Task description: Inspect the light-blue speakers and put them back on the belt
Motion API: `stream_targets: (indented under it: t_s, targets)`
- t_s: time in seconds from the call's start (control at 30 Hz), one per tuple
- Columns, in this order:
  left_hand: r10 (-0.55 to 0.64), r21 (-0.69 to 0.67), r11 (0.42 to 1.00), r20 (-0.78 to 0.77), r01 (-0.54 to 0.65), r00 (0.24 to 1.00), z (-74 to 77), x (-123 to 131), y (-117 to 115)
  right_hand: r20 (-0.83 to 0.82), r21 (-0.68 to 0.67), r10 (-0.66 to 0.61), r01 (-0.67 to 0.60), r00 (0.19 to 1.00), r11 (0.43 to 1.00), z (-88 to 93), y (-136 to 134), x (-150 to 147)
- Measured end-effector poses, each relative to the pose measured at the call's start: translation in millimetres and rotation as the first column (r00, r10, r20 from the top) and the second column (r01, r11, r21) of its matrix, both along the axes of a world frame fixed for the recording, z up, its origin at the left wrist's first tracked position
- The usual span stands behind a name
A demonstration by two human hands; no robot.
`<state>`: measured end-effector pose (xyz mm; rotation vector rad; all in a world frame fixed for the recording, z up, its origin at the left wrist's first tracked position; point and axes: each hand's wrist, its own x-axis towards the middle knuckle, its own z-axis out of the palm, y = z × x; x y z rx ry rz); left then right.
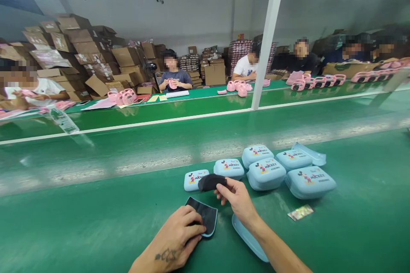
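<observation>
My left hand (181,232) has its fingers curled over a black-faced panel with a light-blue edge (209,215), which lies on the green surface. To the right and a little higher, my right hand (237,199) pinches a curved black piece (211,182) between thumb and fingers, off the surface. Below my right wrist lies a light-blue shallow part (248,239), partly covered by the forearm. Just beyond the hands stand several light-blue cases with a Mickey print, among them a single one (192,181) on the left and a stacked one (310,182) on the right.
A small shiny packet (300,212) lies right of my right hand. Another light-blue part (310,153) leans behind the cases. Beyond runs a green line with a white post (269,38), a plastic bottle (64,120), pink items (315,82) and several co-workers.
</observation>
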<state>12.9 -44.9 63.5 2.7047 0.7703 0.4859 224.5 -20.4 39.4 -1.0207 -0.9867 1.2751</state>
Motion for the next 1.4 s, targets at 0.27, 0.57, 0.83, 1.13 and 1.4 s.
stream_targets:
  t_s: [0.27, 0.57, 0.83, 1.13, 1.4]
  targets:
    - [0.009, 0.014, 1.000, 0.034, -0.009, 0.999, 5.4, -10.7, 3.8, 0.002, -0.004, -0.008, 0.008, 1.000, 1.000, 0.3, 0.0, 1.6]
    - [0.173, 0.276, 0.929, 0.271, -0.249, 0.947, 13.6, -28.9, 22.9, -0.012, 0.004, -0.003, 0.003, 1.000, 1.000, 3.0, -1.1, 1.7]
    - [0.074, 0.191, 0.978, 0.091, -0.090, 0.993, 5.4, -25.7, 18.7, -0.024, 0.003, -0.007, 0.007, 1.000, 1.000, 5.7, -0.1, 2.3]
    - [0.049, 0.073, 0.996, 0.038, -0.052, 0.998, 3.4, -22.8, 14.4, -0.017, -0.008, -0.003, 0.003, 1.000, 1.000, 3.4, 0.4, 1.9]
    - [0.000, 0.040, 0.999, -0.038, 0.001, 0.999, 9.8, -14.5, 8.4, -0.010, -0.005, -0.003, 0.003, 1.000, 1.000, -0.1, 0.8, 2.8]
